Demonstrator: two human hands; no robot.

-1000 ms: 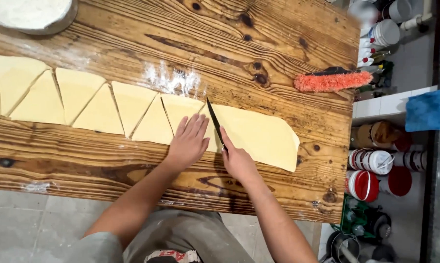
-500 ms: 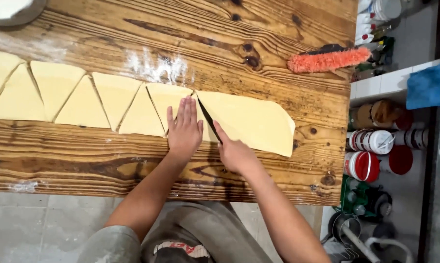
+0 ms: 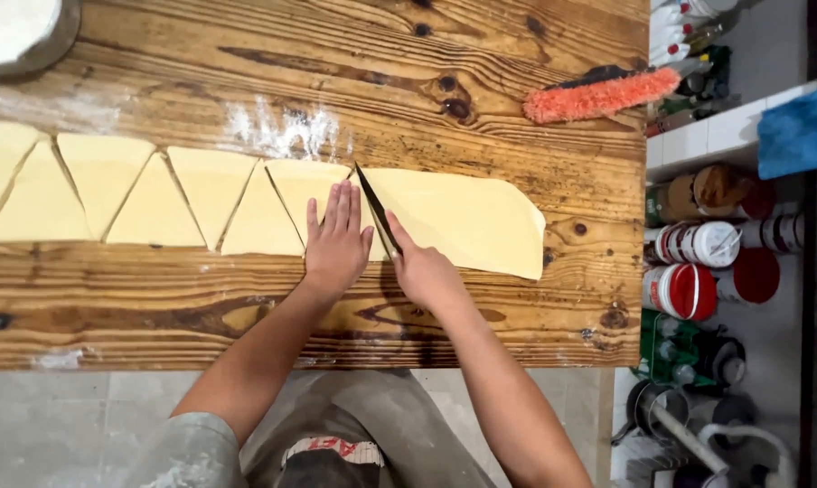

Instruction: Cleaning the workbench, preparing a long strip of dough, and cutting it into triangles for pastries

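The wooden table (image 3: 246,298) carries a long dough strip (image 3: 463,221), partly cut into triangles. The left hand (image 3: 336,242) lies flat, pinning dough; the right hand (image 3: 424,271) grips a knife (image 3: 378,208) (blade just beside those fingers, so a slip might nick them).

Wooden table (image 3: 481,81), knotted planks, dark grain. Dough strip (image 3: 454,217) lies across its middle, cut into triangles (image 3: 155,203) toward 9 o'clock, uncut toward 3 o'clock. Flour dusting (image 3: 277,131) just beyond the dough. Bowl (image 3: 20,41) at 10 o'clock. Orange brush (image 3: 598,95) at 2 o'clock.
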